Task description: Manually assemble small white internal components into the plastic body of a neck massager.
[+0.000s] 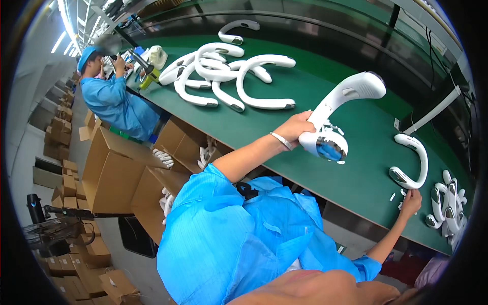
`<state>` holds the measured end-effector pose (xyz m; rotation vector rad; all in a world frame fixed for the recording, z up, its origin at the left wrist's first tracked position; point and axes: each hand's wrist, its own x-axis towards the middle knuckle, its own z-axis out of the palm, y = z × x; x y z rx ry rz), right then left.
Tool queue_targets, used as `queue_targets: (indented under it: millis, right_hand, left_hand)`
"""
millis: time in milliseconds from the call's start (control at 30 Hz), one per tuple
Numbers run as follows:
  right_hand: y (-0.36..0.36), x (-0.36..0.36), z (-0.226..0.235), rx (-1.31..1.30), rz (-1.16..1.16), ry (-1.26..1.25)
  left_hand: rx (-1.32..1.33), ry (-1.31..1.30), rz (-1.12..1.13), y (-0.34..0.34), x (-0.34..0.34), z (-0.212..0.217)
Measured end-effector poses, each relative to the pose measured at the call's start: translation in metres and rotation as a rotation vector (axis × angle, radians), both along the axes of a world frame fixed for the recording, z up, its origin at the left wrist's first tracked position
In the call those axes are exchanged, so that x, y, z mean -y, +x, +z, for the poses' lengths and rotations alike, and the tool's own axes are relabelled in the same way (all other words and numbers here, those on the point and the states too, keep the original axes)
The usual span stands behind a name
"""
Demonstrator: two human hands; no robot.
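My left hand [297, 126], with a pale band on its wrist, is closed around a white curved neck fan [338, 100] above the green tabletop. One end of the neck fan is dark and glossy, reflecting blue. Small white pieces [330, 127] show just behind it. Farther right, my right hand [412, 202] rests at the table with its fingers drawn together, beside loose small white parts [393, 196]. What those fingers pinch, if anything, is too small to make out. Another neck fan [421, 162] lies directly beyond them.
Several white neck fans [216, 76] are heaped at the table's left; others [448, 206] pile up at the far right. Open cardboard boxes [114, 173] stand left of me. A co-worker in blue [114, 96] is farther along the bench [218, 134]. A metal post [432, 114] rises at right.
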<state>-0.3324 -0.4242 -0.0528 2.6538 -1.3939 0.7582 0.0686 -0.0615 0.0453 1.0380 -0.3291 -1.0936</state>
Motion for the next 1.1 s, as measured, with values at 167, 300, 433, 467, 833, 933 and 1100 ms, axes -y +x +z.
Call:
queue_targets:
  millis: [167,300,433,467,833,933,1100]
  right_hand:
    - [-0.004,-0.019,0.047,-0.209,0.280,-0.171]
    - [0.016,-0.010,0.048,-0.251,0.200,0.026]
    - [0.019,-0.026,0.024,-0.126,-0.025,-0.065]
    - [0.019,-0.027,0.018,-0.090,-0.089,0.010]
    - [0.004,-0.013,0.015,-0.100,0.111,-0.240]
    - [-0.002,-0.020,0.024,-0.145,0.136,-0.221]
    - [0.023,-0.019,0.033,0.037,0.243,-0.168]
  left_hand:
    - [0.033,0.021,0.091,-0.008,-0.026,-0.008]
    - [0.139,0.105,0.073,-0.004,-0.044,-0.011]
    - [0.344,0.113,0.067,0.018,-0.053,-0.032]
    - [0.410,0.113,0.064,0.022,-0.059,-0.032]
    - [0.746,0.218,0.544,0.058,-0.147,-0.036]
    - [0.864,0.347,0.602,0.100,-0.145,-0.020]
    - [1.417,0.726,0.466,0.221,-0.171,-0.045]
